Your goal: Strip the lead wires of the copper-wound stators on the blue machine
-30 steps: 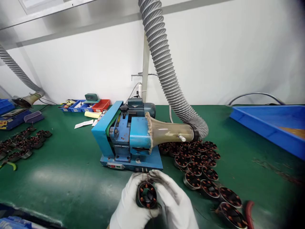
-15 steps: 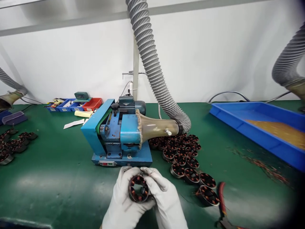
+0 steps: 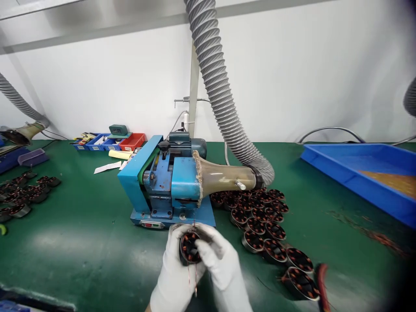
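A round motor stator with copper windings is in my gloved hands, just in front of the blue belt machine. My left hand is wrapped around its left side and underside. Thin copper wire ends hang below the stator, and another sticks up above it. My right hand closes on the stator's right side, its fingers near the rim and slightly blurred. Many similar stators stand in rows on the green bench to the right of my hands.
A grey extraction hose runs down to the machine's nozzle. On the right are a blue tray, wire scraps and a red tool handle. More stators lie at left. Small bins stand at the back.
The view has shifted left, so the bench things appear farther right. The stator has been tilted in my hands, and its wire ends now hang down in front of my left glove.
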Tool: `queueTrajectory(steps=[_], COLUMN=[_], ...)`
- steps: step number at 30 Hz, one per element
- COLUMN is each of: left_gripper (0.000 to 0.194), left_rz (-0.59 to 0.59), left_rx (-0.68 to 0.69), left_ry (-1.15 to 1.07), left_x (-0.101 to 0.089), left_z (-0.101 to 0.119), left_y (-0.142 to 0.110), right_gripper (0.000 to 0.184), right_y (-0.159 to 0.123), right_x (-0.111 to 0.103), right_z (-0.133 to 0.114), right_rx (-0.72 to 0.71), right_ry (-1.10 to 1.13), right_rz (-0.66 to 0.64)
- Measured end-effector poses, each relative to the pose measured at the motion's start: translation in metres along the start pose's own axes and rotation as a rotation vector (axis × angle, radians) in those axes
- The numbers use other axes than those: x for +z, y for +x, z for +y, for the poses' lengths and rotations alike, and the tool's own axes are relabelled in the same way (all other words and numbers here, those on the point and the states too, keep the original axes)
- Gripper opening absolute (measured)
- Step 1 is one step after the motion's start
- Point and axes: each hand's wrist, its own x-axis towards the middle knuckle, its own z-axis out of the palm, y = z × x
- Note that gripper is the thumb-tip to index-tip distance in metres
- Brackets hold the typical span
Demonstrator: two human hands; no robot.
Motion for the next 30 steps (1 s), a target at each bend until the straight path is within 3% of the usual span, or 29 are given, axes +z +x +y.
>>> queueTrajectory(steps=[5, 10, 18, 23, 26, 30], left_gripper=[0.031, 0.031, 0.03, 0.03, 0.035, 0.06], left_rz=[0.067, 0.104, 0.13, 0.11, 0.005, -0.167], left_rx=[-0.162, -0.148, -0.136, -0.177, -0.206, -0.165], left_ry=[-0.095, -0.164, -0.13, -0.153, -0.195, -0.102], left_x=[0.009, 0.014, 0.019, 0.02, 0.011, -0.01], left_z=[-0.003, -0.005, -0.003, 0.0, -0.001, 0.01], left_y=[0.03, 0.053, 0.059, 0.042, 0.018, 0.001], right_gripper=[0.027, 0.024, 0.021, 0.018, 0.016, 0.02], right_y=[0.011, 0.035, 0.04, 0.024, 0.001, -0.018], right_x=[0.025, 0.029, 0.028, 0.021, 0.007, -0.007], right_z=[0.02, 0.017, 0.013, 0.013, 0.021, 0.02], right_rx=[-0.088, -0.138, -0.146, -0.155, -0.159, -0.051], right_ry=[-0.309, -0.386, -0.364, -0.335, -0.288, -0.093], right_rz=[0.028, 0.001, 0.01, 0.049, 0.026, -0.048])
